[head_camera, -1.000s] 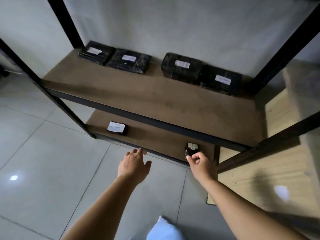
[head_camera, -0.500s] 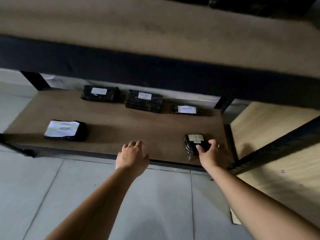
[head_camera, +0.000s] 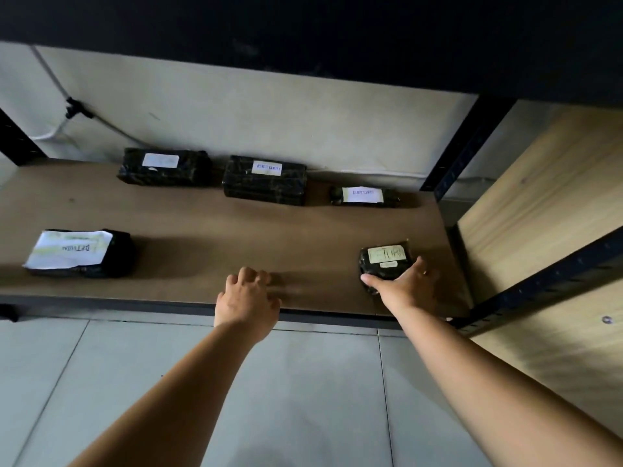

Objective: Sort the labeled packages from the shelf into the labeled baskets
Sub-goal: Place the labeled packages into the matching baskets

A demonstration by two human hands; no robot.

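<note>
Several black-wrapped packages with white labels lie on the low brown shelf board [head_camera: 209, 230]. My right hand [head_camera: 406, 286] grips a small black package [head_camera: 386, 261] near the board's front right, thumb at its near left corner and fingers along its right side. My left hand [head_camera: 247, 296] hovers over the front edge with loosely curled fingers and holds nothing. A package with a large white label [head_camera: 79, 252] lies at the front left. Along the back wall lie three more: a left one [head_camera: 163, 166], a middle one marked RETURN [head_camera: 264, 180] and a small right one [head_camera: 365, 196].
A dark upper shelf [head_camera: 303, 35] hangs low overhead. Black metal posts [head_camera: 468, 143] frame the right side, with a light wooden panel [head_camera: 546, 203] beyond. A cable [head_camera: 77, 109] runs along the wall. Grey floor tiles [head_camera: 135, 382] spread below.
The view has dropped from above the rack to the lower shelf. My right hand has closed in round the small package; my left hand has come forward over the shelf's front edge.
</note>
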